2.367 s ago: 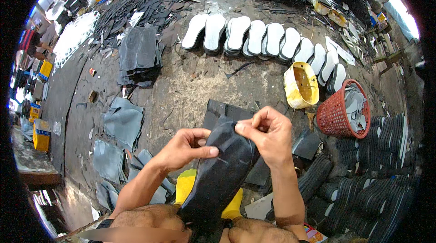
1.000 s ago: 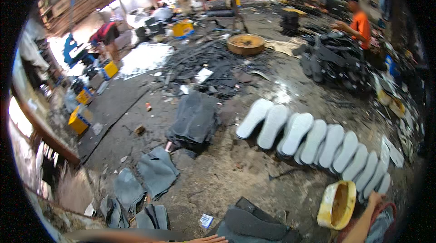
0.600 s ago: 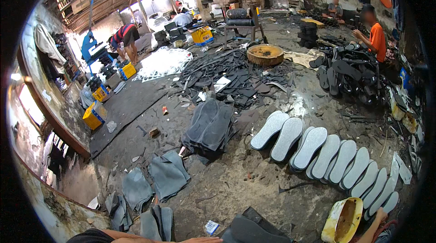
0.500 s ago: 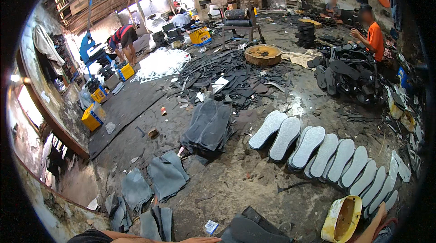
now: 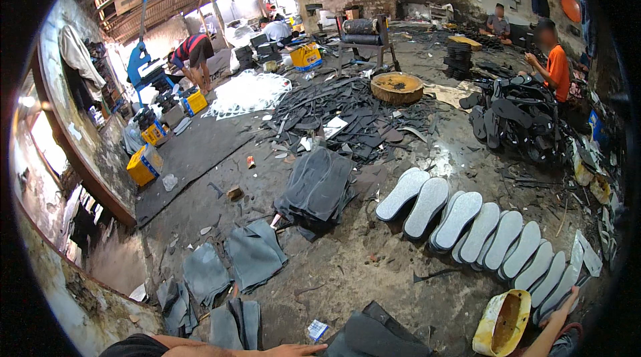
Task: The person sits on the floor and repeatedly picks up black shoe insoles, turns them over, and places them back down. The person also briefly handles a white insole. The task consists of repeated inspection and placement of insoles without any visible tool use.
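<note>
At the lower edge my left hand [image 5: 297,349] lies with its fingers stretched out, the fingertips at the edge of a stack of dark rubber sheets [image 5: 377,335]. On the right, my right hand [image 5: 564,307] reaches to the near end of a row of grey shoe soles [image 5: 501,240], with thumb and fingers apart against the last soles. The soles lie overlapping in a slanting line on the floor. Just left of that hand stands a yellowish oval container [image 5: 482,330] with brown residue inside.
Grey rubber sheets [image 5: 254,257] lie to the left. Beyond them stand a sheet stack [image 5: 317,187], a scrap heap [image 5: 334,113], and a round wooden block [image 5: 397,93]. A person in orange [image 5: 557,67] sits behind piled black soles [image 5: 514,113]; others work farther back.
The view has shifted slightly, so the scene sits lower and to the right. My right hand has moved a little farther along the row's end. A dark sole shape atop the near sheets no longer shows.
</note>
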A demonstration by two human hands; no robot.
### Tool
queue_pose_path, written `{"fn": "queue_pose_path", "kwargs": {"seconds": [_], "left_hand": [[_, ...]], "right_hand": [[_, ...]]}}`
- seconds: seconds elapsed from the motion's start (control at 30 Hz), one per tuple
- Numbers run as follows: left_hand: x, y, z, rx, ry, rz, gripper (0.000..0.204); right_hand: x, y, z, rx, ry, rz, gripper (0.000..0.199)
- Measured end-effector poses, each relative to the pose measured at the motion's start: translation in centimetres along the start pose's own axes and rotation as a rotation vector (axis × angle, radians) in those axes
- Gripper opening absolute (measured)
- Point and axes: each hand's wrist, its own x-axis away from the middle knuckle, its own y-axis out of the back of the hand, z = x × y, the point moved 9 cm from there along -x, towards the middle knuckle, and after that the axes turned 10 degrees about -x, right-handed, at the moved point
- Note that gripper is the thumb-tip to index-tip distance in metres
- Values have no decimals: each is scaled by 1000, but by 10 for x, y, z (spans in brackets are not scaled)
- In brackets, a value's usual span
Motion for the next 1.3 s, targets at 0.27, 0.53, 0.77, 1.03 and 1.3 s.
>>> {"fn": "queue_pose_path", "kwargs": {"seconds": [0.27,0.53,0.77,1.03,1.3], "left_hand": [[8,-10,-3,5,-59,1,47],[-50,24,6,442,44,-90,51],[-144,83,1,1451,504,-224,53],[-96,135,5,1597,250,-269,52],[-80,24,53,1663,623,-135,51]], "right_hand": [[19,-34,6,-414,-50,368,88],[267,-123,42,-443,-3,636,21],[657,-134,-9,-426,-411,1081,70],[590,-62,103,-401,41,730,50],[571,-17,-32,-315,-193,600,20]]}}
